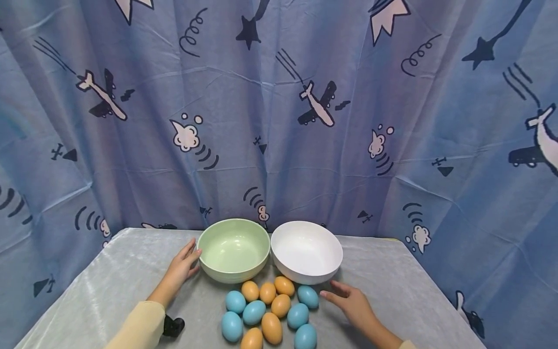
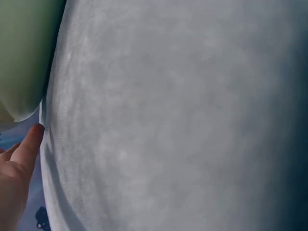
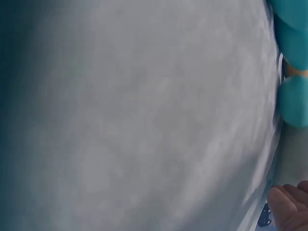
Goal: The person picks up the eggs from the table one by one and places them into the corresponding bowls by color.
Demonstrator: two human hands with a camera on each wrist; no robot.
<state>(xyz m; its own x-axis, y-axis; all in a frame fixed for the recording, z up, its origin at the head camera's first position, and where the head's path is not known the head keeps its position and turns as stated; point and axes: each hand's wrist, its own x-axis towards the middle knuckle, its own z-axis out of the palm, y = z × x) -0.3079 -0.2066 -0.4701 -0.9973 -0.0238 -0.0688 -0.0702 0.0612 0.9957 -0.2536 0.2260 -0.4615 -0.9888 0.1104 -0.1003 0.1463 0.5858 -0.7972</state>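
Note:
A light green bowl [image 1: 234, 277] and a white bowl [image 1: 305, 277] stand side by side at the back of the table. My left hand [image 1: 179, 267] is at the green bowl's left side, fingers extended; whether they touch its wall I cannot tell. In front of the bowls lie several orange eggs [image 1: 272, 328] and several blue eggs [image 1: 254, 312] in a loose cluster. To the right of the cluster, my right hand [image 1: 354, 304] has its fingers relaxed and holds nothing. Its thumb points at the nearest blue egg [image 1: 308, 296], and its index finger is just below the white bowl.
A grey-white cloth covers the table [image 1: 131, 271]. Behind it hangs a blue curtain [image 1: 270, 160] with planes and stars printed on it. A black wrist device [image 1: 173, 327] shows beside the left sleeve.

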